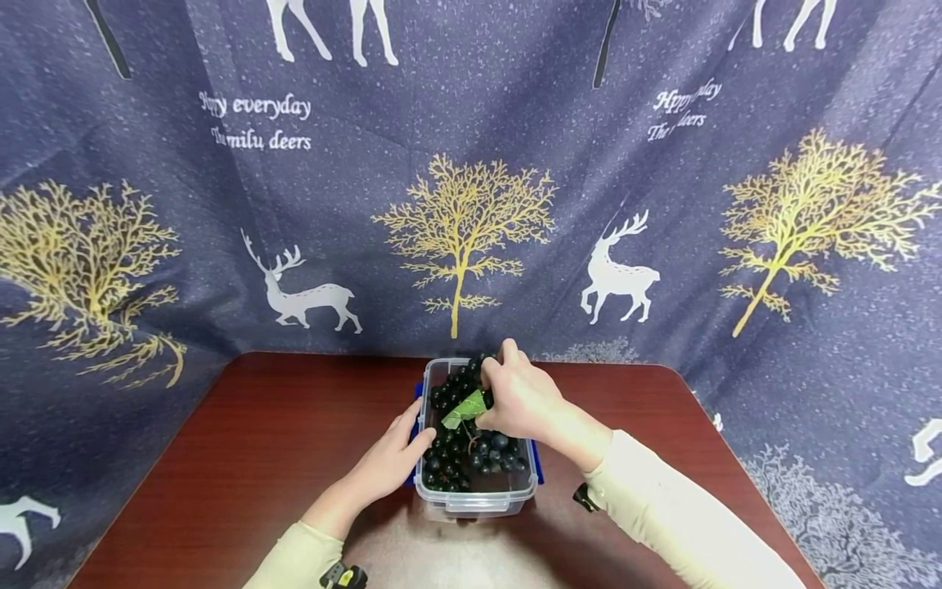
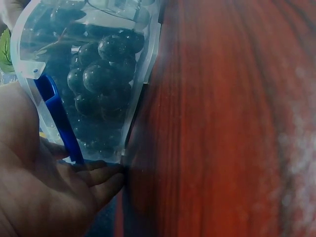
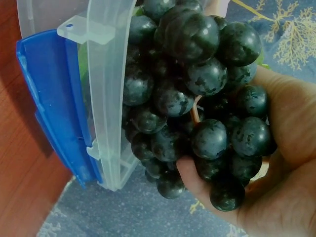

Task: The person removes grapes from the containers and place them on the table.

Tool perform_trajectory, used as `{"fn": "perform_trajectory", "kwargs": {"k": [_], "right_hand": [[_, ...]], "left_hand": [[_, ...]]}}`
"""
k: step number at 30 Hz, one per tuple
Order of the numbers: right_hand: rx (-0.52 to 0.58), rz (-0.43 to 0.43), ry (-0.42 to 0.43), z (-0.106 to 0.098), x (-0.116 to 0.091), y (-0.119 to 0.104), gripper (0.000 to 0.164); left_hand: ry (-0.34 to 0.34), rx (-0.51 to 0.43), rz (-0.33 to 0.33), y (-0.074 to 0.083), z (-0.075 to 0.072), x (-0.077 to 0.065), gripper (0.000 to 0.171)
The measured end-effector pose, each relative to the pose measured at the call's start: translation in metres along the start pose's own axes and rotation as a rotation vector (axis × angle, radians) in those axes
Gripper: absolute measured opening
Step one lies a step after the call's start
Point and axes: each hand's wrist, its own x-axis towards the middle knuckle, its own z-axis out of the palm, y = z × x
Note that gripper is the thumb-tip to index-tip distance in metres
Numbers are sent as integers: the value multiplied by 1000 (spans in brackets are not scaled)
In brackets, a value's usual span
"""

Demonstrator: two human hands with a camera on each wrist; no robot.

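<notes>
A bunch of dark grapes (image 3: 168, 94) is held in my right hand (image 1: 522, 397), whose fingers and thumb curl round it in the right wrist view. In the head view that hand is over the right side of a clear plastic box (image 1: 477, 501). More dark grapes (image 1: 445, 470) lie inside, and a green leaf (image 1: 465, 409) shows beside the right fingers. My left hand (image 1: 390, 458) rests against the box's left side, its thumb at the rim. Seen from the left wrist, its relaxed fingers (image 2: 106, 180) lie along the outer wall by a blue latch (image 2: 61, 118).
The box stands on a reddish-brown table (image 1: 294, 433), near its middle. Behind the table hangs a dark blue cloth (image 1: 471, 98) printed with deer and trees. On the box's other side, a second blue latch (image 3: 57, 98) hangs folded down.
</notes>
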Motion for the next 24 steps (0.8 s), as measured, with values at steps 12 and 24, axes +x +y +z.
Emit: {"fn": "perform_trajectory", "kwargs": {"k": [12, 24], "right_hand": [[-5, -29, 32, -3, -2, 1, 52], [-26, -43, 60, -8, -2, -1, 51]], "left_hand": [[6, 9, -11, 0, 1, -1, 72], [20, 10, 7, 2, 0, -1, 71]]}}
